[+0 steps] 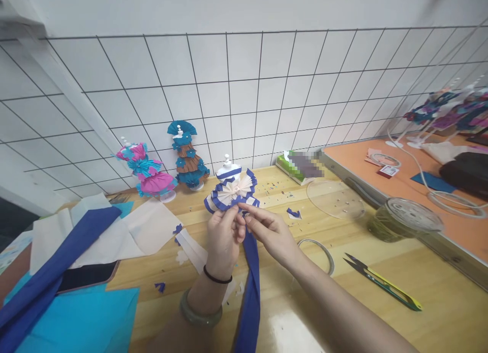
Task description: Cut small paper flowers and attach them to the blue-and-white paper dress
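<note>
My left hand (224,237) and my right hand (269,231) meet over the wooden table (381,256), both pinching a dark blue crepe paper strip (250,287) that trails toward me. The pinch sits at the lower edge of a small mannequin (230,186) dressed in a pleated blue and cream paper skirt. My left wrist wears a black band and a pale bangle. Fingers of both hands are closed on the strip.
Two finished paper-dress figures, pink (148,171) and teal-brown (187,157), stand by the tiled wall. Paper sheets (95,236) and a phone (89,274) lie left. Thread snips (383,282), a tape roll (324,251), a clear disc (335,198) and a lidded cup (404,221) sit right.
</note>
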A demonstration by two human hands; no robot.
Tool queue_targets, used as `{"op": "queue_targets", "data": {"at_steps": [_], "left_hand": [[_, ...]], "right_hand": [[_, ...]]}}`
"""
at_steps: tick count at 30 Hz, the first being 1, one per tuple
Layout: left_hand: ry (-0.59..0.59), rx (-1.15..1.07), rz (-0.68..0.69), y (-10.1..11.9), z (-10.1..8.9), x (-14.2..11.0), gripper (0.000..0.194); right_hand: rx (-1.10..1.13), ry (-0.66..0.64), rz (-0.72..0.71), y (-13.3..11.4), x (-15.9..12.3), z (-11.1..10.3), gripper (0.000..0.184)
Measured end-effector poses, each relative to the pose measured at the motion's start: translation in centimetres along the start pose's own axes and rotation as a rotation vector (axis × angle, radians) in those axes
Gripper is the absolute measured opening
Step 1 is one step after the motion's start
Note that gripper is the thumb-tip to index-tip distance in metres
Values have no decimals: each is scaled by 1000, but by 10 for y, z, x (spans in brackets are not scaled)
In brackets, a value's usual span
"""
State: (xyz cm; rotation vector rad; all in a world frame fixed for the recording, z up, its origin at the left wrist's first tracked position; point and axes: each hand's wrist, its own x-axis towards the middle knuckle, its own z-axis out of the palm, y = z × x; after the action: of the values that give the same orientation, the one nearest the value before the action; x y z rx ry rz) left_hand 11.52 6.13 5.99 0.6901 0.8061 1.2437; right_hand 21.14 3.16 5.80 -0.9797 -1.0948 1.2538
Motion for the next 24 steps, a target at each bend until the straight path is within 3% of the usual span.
{"op": "queue_targets", "data": {"at_steps": [7, 15, 24], "left_hand": [[7, -13, -1, 2, 3, -1, 18], [8, 21, 1, 0, 0, 1, 18], [5, -4, -14, 1, 2, 0, 20]], "right_hand": [[23, 65, 36, 2, 0, -2, 41], [225, 79, 159, 0, 2, -6, 39], [330, 48, 185, -3, 1, -7, 34]]}}
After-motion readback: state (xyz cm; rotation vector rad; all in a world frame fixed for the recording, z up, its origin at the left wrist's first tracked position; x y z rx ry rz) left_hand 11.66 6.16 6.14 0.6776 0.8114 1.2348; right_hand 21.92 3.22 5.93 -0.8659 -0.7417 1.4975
